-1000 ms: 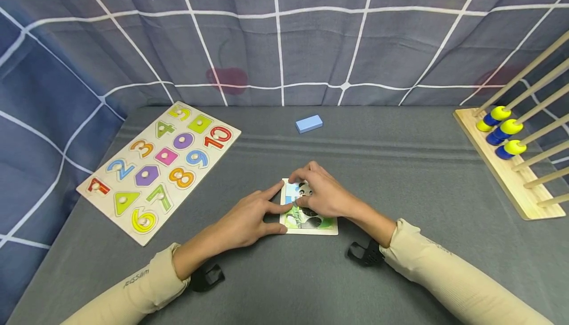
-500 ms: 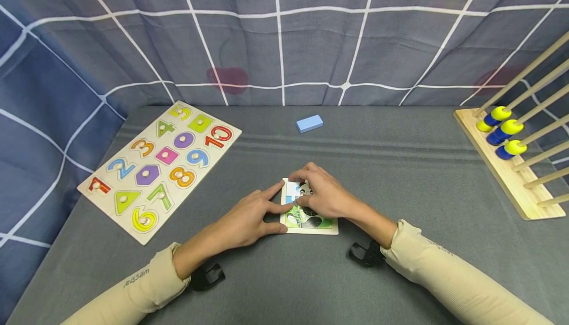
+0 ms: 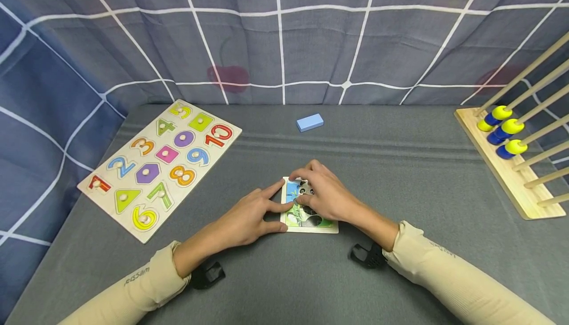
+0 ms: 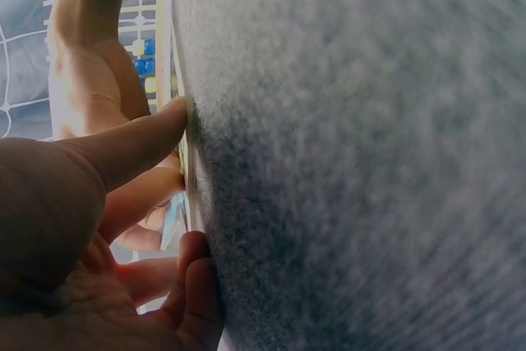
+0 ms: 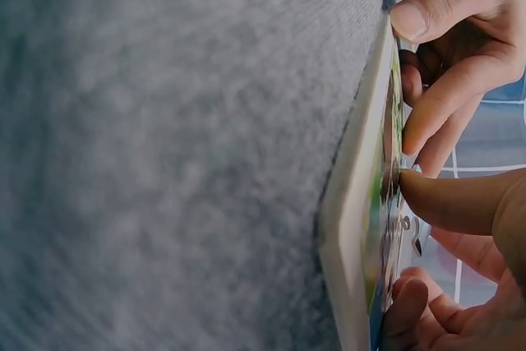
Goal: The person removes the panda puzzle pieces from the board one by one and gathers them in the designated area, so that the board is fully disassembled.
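A small panda jigsaw puzzle in a pale wooden tray (image 3: pixel 313 230) lies on the grey cloth in front of the person. The left hand (image 3: pixel 251 219) rests along its left side, thumb at the lower corner, one finger at the upper corner, another reaching over the picture. From the right comes the right hand (image 3: pixel 326 196), thumb and fingers bent over the upper part of the panda. In the right wrist view they pinch a puzzle piece (image 5: pixel 417 240) that tilts up from the tray. Its light blue edge (image 4: pixel 171 221) shows in the left wrist view. The right hand covers part of the picture.
A wooden number-and-shape peg board (image 3: pixel 153 167) lies at the left. Behind the puzzle sits a light blue block (image 3: pixel 309 122). On the right stands a wooden rack (image 3: pixel 511 167) with upright rods and yellow and blue beads (image 3: pixel 511 126). A checked curtain (image 3: pixel 311 43) hangs behind.
Both hands have stayed almost in place. The upper left of the picture, pale with glare before, now shows plain blue, as the piece under the right fingers has shifted slightly.
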The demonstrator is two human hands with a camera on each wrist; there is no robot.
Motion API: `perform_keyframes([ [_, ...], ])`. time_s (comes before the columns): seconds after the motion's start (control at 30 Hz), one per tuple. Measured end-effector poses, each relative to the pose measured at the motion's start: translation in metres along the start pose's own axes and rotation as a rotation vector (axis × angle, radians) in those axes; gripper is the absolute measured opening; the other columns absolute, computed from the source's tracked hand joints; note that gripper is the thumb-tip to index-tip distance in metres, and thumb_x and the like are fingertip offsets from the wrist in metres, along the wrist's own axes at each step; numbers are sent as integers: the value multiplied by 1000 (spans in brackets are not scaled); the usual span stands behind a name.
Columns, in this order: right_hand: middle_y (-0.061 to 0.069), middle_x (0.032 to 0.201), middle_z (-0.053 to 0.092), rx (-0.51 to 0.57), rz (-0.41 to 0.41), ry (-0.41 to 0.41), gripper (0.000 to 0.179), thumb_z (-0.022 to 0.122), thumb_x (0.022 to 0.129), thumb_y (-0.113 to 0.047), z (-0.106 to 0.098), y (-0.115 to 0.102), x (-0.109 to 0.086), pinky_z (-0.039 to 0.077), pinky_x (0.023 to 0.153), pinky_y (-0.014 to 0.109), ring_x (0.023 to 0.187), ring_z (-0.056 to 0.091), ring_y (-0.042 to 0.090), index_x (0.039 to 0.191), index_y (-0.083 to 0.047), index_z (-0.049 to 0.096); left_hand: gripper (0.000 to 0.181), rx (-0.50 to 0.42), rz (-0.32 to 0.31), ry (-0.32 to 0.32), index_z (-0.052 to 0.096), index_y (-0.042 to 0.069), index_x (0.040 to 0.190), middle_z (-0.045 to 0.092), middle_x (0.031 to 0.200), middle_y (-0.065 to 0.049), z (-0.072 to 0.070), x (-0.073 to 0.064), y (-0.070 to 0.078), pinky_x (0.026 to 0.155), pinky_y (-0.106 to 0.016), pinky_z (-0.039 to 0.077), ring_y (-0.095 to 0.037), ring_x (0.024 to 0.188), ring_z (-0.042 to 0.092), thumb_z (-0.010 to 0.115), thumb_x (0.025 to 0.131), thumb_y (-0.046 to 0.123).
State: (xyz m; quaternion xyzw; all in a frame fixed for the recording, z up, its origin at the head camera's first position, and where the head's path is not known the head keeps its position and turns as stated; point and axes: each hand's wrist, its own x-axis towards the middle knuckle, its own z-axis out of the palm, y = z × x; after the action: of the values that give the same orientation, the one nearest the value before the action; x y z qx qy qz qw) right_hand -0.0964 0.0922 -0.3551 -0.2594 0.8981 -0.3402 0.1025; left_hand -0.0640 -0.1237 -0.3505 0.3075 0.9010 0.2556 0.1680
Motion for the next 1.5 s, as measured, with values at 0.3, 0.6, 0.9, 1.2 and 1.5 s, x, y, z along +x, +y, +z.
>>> perform_keyframes([
  [0.3,6,105,58,-14,-20,0,35,75,87,-8,-3,-2,0,43,76,38,91,53,21,121,-11,65,48,2,13,16,64,14,132,29,157,-20,0,-1,0,94,-51,42,-36,112,53,76,88,30],
  [0.6,2,96,63,80,-13,-20,32,69,87,1,-5,-8,0,44,67,34,72,54,14,116,-12,65,48,1,29,22,65,13,132,29,157,-20,1,-1,0,93,-50,43,-35,110,53,76,88,29],
  [0.9,-2,85,61,115,2,-15,34,65,89,4,-1,-4,-1,45,64,32,66,53,10,121,-10,64,48,5,30,21,65,13,132,29,157,-20,0,-2,0,92,-49,43,-34,108,54,76,88,30],
  [1.2,2,84,62,251,8,-2,35,63,87,8,-2,0,-1,47,64,30,64,55,11,120,-3,64,48,8,29,10,64,14,133,28,158,-20,0,-2,0,91,-48,43,-31,106,53,75,88,30],
  [1.5,4,82,60,379,32,-3,33,62,86,8,-13,4,-13,43,57,27,58,51,15,117,-3,64,50,20,0,-5,62,15,135,26,158,-21,0,-2,2,92,-49,43,-35,109,52,74,89,30],
])
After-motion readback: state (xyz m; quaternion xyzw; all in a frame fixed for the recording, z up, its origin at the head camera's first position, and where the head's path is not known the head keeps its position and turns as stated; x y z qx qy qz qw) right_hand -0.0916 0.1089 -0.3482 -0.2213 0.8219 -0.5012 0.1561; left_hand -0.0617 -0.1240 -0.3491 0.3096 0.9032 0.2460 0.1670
